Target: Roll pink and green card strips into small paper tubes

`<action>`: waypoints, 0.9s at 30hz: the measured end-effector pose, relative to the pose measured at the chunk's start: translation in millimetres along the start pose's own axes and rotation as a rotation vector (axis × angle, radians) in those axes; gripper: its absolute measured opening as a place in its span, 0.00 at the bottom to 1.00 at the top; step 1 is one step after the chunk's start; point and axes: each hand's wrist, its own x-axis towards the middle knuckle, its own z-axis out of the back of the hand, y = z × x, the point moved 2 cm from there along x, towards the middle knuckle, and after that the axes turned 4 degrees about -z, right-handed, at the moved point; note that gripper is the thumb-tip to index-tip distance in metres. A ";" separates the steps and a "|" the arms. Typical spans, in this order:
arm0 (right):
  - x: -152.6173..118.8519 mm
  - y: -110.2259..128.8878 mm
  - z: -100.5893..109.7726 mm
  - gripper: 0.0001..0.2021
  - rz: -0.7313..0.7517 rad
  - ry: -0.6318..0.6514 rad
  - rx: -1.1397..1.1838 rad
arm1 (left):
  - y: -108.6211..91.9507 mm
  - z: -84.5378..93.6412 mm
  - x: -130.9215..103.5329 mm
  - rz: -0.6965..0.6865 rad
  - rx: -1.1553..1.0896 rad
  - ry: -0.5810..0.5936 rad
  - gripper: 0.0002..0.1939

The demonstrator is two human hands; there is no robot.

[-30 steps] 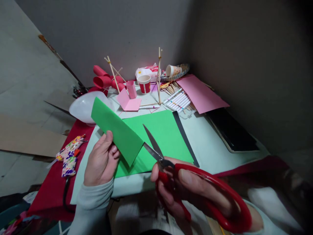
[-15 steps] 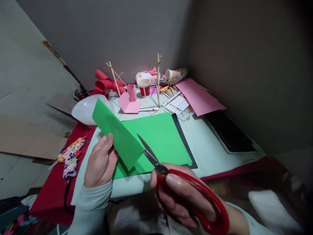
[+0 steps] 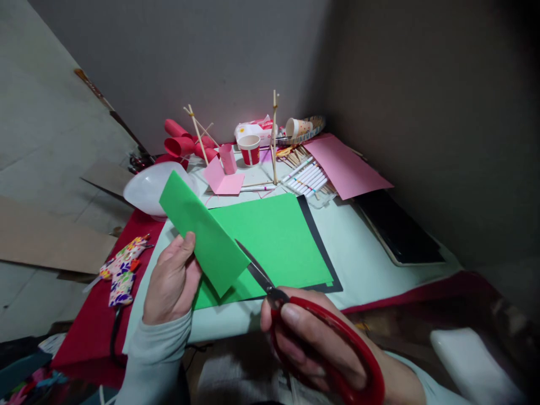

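A folded piece of green paper [image 3: 202, 233] is pinched in my left hand [image 3: 172, 278], thumb in front and the other fingers behind it. My right hand [image 3: 307, 332] grips red-handled scissors [image 3: 337, 332], fingers through the loops. Their blades meet the lower right edge of the folded paper, one blade showing in front of the table sheets. Beneath, a larger green sheet [image 3: 274, 236] lies on a black sheet [image 3: 314, 236] on the pale tabletop.
Behind stand a red-and-white paper cup [image 3: 249, 151], folded pink paper [image 3: 223, 181] and tied stick frames [image 3: 274, 138]. White markers [image 3: 307, 181] and a pink sheet [image 3: 346, 169] lie right. At left are a white bowl [image 3: 147, 188] and a patterned glue gun [image 3: 124, 270].
The scissors' blades have drawn closer together, and my right hand has shifted slightly left and down. My left hand holds the folded green paper almost still.
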 end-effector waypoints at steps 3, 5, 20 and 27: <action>-1.1 7.1 -1.4 0.22 -0.064 0.022 -0.045 | 0.6 -1.0 -2.1 0.012 0.002 0.020 0.15; -1.2 11.8 -3.0 0.24 -0.096 0.023 -0.055 | 2.0 -3.1 -4.6 0.011 0.009 0.038 0.16; 4.6 2.2 -2.2 0.27 -0.065 -0.073 -0.068 | 4.0 -8.9 -9.3 0.014 0.038 0.053 0.19; 9.4 6.9 -0.1 0.29 -0.062 -0.056 -0.033 | 6.7 -11.2 -14.1 0.014 0.100 0.046 0.23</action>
